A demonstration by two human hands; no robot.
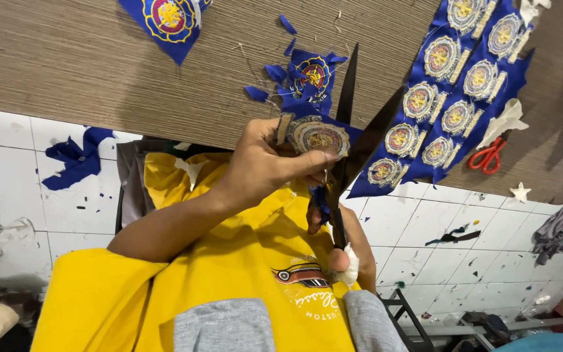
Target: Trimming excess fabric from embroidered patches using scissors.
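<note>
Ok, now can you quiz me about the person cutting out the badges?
1. What does the left hand pinch? A) a round embroidered badge B) a pencil C) a spool of thread
2. True or false: the blades of the black scissors held in the right hand are closed.
3. Fill in the gap: the small scissors lying on the table have ___ handles.

Key: 1 A. 2 False, the blades stand open. 3 Red.
</note>
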